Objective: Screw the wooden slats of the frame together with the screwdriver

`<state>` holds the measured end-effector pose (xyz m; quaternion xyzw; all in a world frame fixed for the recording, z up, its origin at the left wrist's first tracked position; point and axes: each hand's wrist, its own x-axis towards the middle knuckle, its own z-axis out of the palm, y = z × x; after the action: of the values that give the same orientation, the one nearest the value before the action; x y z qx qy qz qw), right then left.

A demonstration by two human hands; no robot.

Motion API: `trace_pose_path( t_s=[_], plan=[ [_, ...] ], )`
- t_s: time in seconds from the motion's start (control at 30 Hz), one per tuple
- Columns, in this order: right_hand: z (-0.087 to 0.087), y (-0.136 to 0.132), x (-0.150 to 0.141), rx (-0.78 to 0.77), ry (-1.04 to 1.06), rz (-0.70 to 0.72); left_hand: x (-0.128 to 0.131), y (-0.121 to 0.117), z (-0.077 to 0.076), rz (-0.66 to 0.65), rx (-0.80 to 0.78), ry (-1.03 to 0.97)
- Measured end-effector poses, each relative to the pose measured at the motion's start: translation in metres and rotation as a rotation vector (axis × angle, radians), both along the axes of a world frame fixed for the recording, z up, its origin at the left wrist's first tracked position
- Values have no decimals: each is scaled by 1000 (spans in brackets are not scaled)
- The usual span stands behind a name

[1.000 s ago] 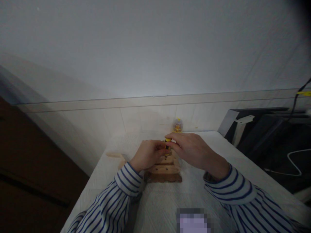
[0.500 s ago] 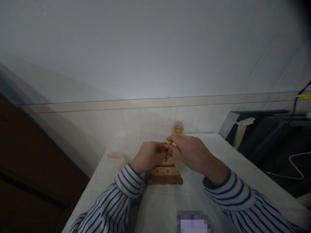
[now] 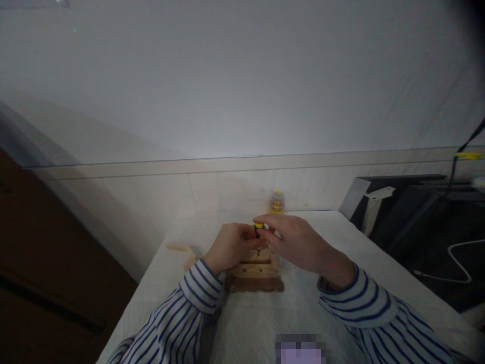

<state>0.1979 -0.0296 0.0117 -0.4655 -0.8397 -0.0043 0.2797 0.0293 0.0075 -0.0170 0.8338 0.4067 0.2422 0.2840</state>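
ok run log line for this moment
left hand: at yellow-topped item; right hand: fingers on it; below: tiered wooden piece; behind: clear container

No text, number or sign can be read; the clear container (image 3: pixel 277 203) at the far edge of the table (image 3: pixel 318 228), right of that edge's middle, bears yellow and dark marks, too small and blurred to tell as letters; any marking on the small yellow-topped dark piece (image 3: pixel 259 226) is likewise too small.
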Motion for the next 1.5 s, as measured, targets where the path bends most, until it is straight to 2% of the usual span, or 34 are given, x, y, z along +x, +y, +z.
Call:
trace_pose_path(
  t_s=[0.67,1.1,1.3,1.5],
  plan=[
    [3,-4,-5,50,-144,-159,0,-1,3,-69,5,7],
    [0,-2,-6,59,-64,-132,0,-2,1,72,60,-14],
    [0,-1,-5,24,9,-85,-1,-3,1,32,37,-65],
    [-2,2,-4,-11,0,-55,-1,-1,0,19,41,-21]
  ],
)
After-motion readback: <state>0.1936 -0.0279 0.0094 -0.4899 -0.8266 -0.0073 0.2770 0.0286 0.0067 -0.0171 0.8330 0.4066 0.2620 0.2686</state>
